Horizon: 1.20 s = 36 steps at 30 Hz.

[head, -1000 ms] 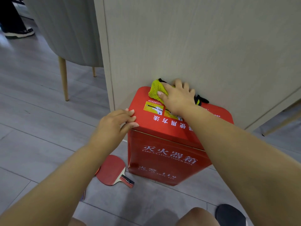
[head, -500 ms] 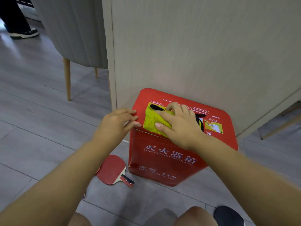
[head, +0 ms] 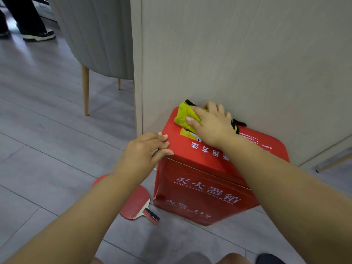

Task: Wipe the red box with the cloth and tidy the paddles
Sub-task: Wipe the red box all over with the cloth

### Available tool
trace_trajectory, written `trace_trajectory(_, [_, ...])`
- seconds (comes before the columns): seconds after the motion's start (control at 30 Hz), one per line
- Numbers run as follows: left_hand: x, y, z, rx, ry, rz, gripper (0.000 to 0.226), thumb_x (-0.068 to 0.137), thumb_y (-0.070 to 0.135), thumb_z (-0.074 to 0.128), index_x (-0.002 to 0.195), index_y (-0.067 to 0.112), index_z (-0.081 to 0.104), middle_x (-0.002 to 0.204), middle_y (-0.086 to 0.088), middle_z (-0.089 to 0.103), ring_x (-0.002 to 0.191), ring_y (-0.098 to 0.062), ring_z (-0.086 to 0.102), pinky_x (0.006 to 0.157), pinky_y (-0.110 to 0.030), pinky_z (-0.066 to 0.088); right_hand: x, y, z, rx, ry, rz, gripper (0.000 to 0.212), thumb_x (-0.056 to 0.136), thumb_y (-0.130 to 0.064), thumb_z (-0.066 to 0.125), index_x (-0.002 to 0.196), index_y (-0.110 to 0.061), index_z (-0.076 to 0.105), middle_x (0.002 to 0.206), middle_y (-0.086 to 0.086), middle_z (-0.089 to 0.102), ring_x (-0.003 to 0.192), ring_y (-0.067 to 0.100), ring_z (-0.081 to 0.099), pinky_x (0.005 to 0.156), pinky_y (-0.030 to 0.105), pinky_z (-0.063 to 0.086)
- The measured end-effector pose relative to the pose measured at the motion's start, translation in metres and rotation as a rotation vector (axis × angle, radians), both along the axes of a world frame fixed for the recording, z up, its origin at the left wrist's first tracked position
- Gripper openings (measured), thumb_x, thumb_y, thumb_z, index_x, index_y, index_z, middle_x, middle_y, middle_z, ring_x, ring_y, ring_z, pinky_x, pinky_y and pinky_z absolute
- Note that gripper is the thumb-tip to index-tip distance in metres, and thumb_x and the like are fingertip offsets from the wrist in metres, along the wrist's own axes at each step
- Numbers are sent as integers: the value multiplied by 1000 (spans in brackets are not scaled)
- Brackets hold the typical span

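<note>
Grey plank floor [head: 47,130] runs up to a pale wood-grain panel [head: 238,54], and the red box [head: 200,187] stands on the floor tight against it. On its lid, at the far left corner by the panel, the right hand [head: 211,124] lies flat with fingers spread, pressing the yellow-green cloth [head: 184,115]. The left hand [head: 144,151] curls over the lid's left edge, gripping it. A red paddle [head: 136,204] lies on the floor just beside the box's left side. A grey chair [head: 95,35] stands behind.
</note>
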<state>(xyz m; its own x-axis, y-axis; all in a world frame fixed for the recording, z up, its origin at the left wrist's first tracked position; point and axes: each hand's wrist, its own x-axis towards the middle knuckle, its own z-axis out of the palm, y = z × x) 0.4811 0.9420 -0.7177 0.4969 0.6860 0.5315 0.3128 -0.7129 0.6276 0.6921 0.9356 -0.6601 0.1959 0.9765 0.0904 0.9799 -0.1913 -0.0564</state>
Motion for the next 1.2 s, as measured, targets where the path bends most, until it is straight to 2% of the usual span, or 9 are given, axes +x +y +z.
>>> trace_trajectory(0.17, [3,-1,-5,-7,-18,10,40,80,39,56,84,4,76,94,-7,70,103,-8,58,95,-17,44,-10,35,0,15,-68,-82,48,97,-55,27,138,-32,37,138,8,33,122,36,32,100,49,27])
trace_trajectory(0.33, [3,0,-4,-21,-56,-12,36,80,37,57,80,6,75,90,-5,68,103,-6,58,96,-17,44,-15,40,4,-12,-68,-95,49,97,-54,26,140,-32,35,142,9,30,124,37,30,102,50,25])
trace_trajectory(0.53, [4,-3,-2,4,-40,69,39,77,42,58,71,5,70,90,-7,69,95,-8,58,86,-22,46,-35,27,3,-9,-54,-66,45,96,-54,30,136,-33,39,139,10,31,122,37,31,100,50,25])
trace_trajectory(0.67, [0,-8,4,34,43,155,42,73,47,62,70,5,65,86,-6,66,81,-18,62,75,-24,46,-49,8,3,4,-36,17,43,95,-55,32,133,-37,40,134,8,35,118,35,33,99,48,26])
trace_trajectory(0.77, [-8,-10,6,37,98,186,33,68,37,76,73,6,63,82,-7,62,79,-23,60,74,-23,43,-56,-11,3,21,-25,85,44,95,-56,32,136,-41,37,130,4,36,115,31,34,96,45,27])
trace_trajectory(0.87, [-21,-13,9,-4,138,234,29,66,25,83,79,5,66,87,-9,62,79,-23,57,71,-32,48,-61,-31,2,36,-30,159,44,95,-56,33,137,-43,36,127,1,37,109,28,33,92,42,27])
trace_trajectory(1.03, [-32,-17,25,2,196,274,20,72,10,79,87,4,68,92,-10,61,79,-21,55,71,-26,40,-61,-65,2,39,-36,258,45,95,-54,36,139,-44,36,124,0,37,107,25,33,93,40,27])
trace_trajectory(1.2, [-22,-17,29,83,269,133,19,79,1,67,97,6,67,103,-10,62,91,-15,54,85,-12,35,-43,-103,-14,174,-94,256,46,87,-54,36,126,-40,55,110,3,55,94,29,48,81,41,40])
